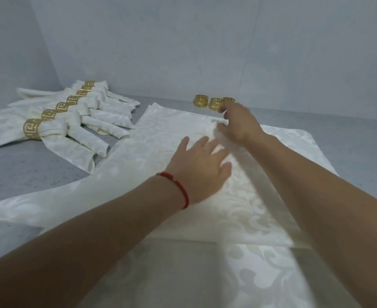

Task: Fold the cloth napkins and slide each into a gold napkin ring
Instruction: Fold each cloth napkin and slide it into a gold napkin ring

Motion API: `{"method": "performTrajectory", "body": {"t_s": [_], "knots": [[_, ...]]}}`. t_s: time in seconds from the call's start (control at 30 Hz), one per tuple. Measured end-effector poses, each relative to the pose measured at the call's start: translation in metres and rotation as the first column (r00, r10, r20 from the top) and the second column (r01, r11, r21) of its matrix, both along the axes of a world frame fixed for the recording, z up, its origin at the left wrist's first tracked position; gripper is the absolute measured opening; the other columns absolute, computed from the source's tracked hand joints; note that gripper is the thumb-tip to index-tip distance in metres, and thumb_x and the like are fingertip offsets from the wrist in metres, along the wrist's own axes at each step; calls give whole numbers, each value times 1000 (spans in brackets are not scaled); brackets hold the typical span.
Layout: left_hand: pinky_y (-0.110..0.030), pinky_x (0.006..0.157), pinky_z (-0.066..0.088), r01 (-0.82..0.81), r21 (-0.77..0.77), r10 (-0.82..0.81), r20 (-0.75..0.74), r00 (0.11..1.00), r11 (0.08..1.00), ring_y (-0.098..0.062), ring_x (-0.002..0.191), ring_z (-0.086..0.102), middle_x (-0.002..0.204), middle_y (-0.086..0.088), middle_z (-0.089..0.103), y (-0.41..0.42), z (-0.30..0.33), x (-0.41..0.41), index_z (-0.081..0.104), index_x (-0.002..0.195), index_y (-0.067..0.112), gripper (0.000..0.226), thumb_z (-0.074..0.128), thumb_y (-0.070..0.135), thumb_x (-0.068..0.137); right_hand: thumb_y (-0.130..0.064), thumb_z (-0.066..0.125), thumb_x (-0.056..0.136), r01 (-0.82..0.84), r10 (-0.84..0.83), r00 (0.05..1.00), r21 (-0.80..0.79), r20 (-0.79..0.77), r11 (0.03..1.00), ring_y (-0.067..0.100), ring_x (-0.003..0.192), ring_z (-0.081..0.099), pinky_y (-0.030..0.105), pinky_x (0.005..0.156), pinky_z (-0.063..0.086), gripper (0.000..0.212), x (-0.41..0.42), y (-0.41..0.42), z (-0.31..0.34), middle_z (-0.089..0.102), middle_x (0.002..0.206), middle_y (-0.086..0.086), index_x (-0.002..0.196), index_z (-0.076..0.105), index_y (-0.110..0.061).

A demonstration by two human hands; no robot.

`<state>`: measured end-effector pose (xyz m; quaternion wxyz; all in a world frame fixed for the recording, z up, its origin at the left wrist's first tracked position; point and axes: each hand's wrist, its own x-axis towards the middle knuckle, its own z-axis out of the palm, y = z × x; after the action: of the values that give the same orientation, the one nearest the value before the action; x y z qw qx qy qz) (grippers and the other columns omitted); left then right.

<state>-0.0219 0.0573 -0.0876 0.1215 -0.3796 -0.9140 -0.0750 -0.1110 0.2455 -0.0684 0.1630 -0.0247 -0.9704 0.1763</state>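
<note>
The left hand (pixel 199 162) lay spread, fingers straight, flat on the cream napkin (pixel 160 134) laid out on the grey surface (pixel 338 130). The right hand (pixel 238 123) reached across the napkin's far edge, its fingertips at the nearest of three loose gold rings (pixel 215 103); whether it pinched one could not be told. Ringed napkins (pixel 56 121) lay in a row at far left

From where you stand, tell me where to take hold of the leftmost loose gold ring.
Pinch the leftmost loose gold ring across its band from above, thumb on the near wall and a finger on the far one. It stands apart on the grey table, with free space on its left; the middle ring crowds its right side.
</note>
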Motion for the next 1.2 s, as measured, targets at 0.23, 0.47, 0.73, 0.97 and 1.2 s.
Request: {"method": "performTrajectory", "body": {"t_s": [0.23, 0.47, 0.73, 0.97, 1.2], "knots": [[-61, 117, -6, 116, -172, -62, 292, 954, 978, -17, 152, -10, 166, 8, -6, -11, 1, 47, 3, 153, 49, 58, 16, 64, 98, -29, 53, 101, 71, -87, 991, 149, 103, 986, 34, 127, 48, 46, 100, 46, 40, 22, 2, -5, 54, 133, 14, 137, 50, -12], [-61, 117, -6, 113, -153, -63, 300, 952, 982, -16, 152, -10, 166, 9, -5, -10, 0, 48, 6, 153, 48, 58, 20, 62, 99, -35, 48, 99, 117, -139, 984, 177, 116, 977, 32, 108, 59, 44, 90, 51, 32, 18, 1, -3, 66, 112, 8, 113, 65, -10], [-58, 118, -8, 126, -111, -93, 260, 961, 986, -16, 151, -13, 165, 9, -9, -13, -7, 52, 1, 153, 49, 58, 18, 61, 99, -42, 52, 93, 143, -151, 969, 52, 198, 988, 30, 103, 60, 48, 95, 49, 34, -5, -7, 4, 68, 106, 5, 95, 71, -14], [-58, 118, -8, 124, -102, -90, 292, 952, 987, -15, 151, -13, 165, 9, -8, -13, -6, 52, 2, 152, 49, 59, 19, 62, 98, -29, 65, 91, 164, -150, 971, -59, 186, 985, 25, 110, 60, 50, 104, 45, 7, -10, -5, 1, 71, 103, -3, 91, 70, -24], [-54, 103, 27, 99, -12, -91, 296, 951, 995, -17, 124, 39, 139, 13, 47, -3, 19, 34, 21, 145, 45, 54, 28, 61, 94, -12, 63, 85, 81, -82, 997, -97, -7, 992, 23, 98, 64, 43, 90, 54, 15, 6, -5, 0, 68, 98, -4, 90, 67, -25]]}}
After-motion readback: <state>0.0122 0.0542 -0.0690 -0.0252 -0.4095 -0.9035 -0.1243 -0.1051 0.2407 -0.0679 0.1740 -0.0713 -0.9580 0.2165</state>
